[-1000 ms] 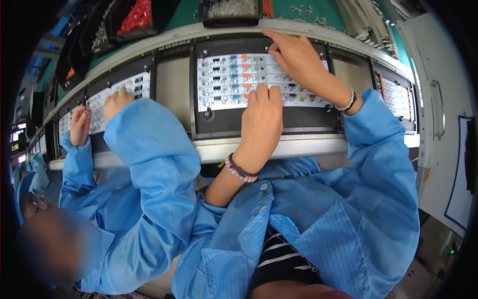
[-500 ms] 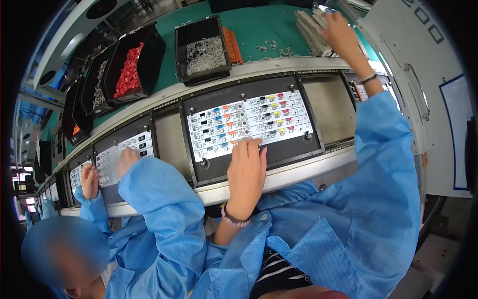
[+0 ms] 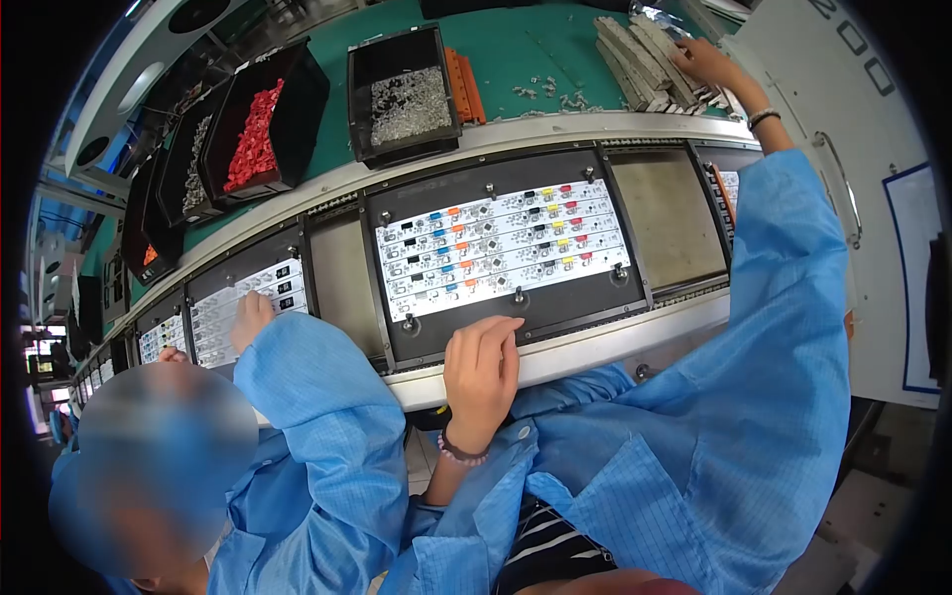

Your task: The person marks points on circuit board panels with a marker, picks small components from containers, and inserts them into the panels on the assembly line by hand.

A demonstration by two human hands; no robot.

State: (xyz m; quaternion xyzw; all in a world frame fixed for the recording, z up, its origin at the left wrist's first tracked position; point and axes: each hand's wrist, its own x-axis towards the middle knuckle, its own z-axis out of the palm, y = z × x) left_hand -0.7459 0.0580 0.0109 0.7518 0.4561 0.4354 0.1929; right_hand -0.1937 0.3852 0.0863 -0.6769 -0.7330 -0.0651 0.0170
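Two bare hands work apart in the head view. The left hand (image 3: pixel 481 372), near six o'clock, has just drawn back off the circuit boards (image 3: pixel 496 243) at twelve, leaving their rows uncovered; its fingers curl loosely together, contents unclear. The right hand (image 3: pixel 709 64), towards half past one, is at the pale strips (image 3: pixel 635 59); its grip can't be told. At two o'clock, the cabinet (image 3: pixel 793 109) reads "200"; board print is illegible.

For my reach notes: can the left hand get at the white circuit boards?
Likely yes: the left hand is near the black frame holding the white circuit boards, nothing visible blocking it.
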